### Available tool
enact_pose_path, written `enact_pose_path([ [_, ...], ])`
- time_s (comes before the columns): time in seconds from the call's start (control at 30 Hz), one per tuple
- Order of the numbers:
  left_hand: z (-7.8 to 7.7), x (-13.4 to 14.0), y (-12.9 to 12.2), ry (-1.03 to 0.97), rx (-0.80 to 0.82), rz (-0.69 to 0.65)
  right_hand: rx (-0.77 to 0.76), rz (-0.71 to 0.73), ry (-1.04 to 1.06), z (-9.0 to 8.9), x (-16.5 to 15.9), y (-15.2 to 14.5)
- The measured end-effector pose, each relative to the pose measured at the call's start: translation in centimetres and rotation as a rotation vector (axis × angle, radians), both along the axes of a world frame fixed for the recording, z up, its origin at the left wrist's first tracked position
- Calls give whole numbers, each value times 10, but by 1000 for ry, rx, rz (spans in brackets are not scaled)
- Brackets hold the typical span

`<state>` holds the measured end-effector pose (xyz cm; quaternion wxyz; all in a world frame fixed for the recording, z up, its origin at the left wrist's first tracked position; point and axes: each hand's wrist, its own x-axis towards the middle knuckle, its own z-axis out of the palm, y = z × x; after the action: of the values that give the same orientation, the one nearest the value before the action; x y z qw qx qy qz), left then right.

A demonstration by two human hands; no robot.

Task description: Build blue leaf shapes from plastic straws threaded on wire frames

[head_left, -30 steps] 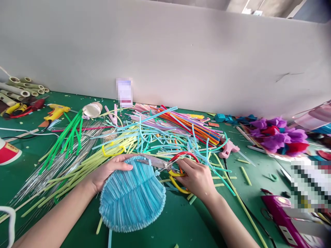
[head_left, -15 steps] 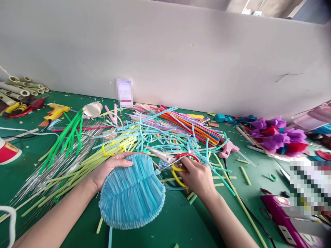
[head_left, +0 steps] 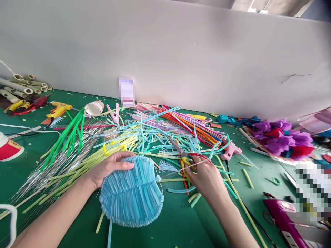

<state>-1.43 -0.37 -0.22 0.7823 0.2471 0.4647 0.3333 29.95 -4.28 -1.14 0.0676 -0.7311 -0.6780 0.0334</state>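
Note:
My left hand is closed on the upper left edge of a rounded, ribbed blue pipe-cleaner piece, thumb on top. A thin wire loops along the piece's right edge, with a small blue tuft beside it. From there a thin strand stretches to my right hand. That hand is wrapped round pliers with red and yellow handles, their jaws pointing up and left, away from the blue piece. Whether the fingers also pinch the strand, I cannot tell.
Loose pipe cleaners in many colours cover the middle of the green table. A yellow glue gun and thin wires lie left. At right are a pink glue gun, purple flowers and a magenta power strip.
My right hand has moved right with the pliers, away from the blue piece, and the strand now shows stretched between them. The left hand keeps its hold, and the view has shifted slightly.

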Motion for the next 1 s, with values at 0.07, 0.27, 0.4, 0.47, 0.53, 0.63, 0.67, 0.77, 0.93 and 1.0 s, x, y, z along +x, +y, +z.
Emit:
enact_pose_path([
  [0.07, 1, 1, 0, 9, 4, 1, -23, -35, -24, 3, -2, -3],
  [0.27, 0, 2, 1, 4, 66, -47, 70, -34, 206, 18, -7, -13],
  [0.4, -2, 1, 3, 18, 140, -75, -412, 158, 714, 45, -26, -31],
  [0.47, -3, 1, 3, 31, 161, -78, -648, 178, 976, 59, -38, -33],
  [0.53, -3, 2, 3, 44, 183, -94, -592, 184, 1073, 68, -49, -25],
  [0.63, -3, 2, 3, 52, 211, -130, -380, 120, 940, 73, -62, 1],
  [0.67, -3, 2, 3, 55, 214, -132, -375, 142, 888, 71, -65, 11],
  [0.77, -3, 2, 3, 61, 207, -100, -409, 214, 793, 64, -72, 34],
  [0.93, -3, 2, 3, 150, 222, -76, -447, 236, 875, 58, -78, 40],
  [1.0, -2, 3, 3, 273, 299, -116, -473, 211, 895, 57, -79, 40],
])
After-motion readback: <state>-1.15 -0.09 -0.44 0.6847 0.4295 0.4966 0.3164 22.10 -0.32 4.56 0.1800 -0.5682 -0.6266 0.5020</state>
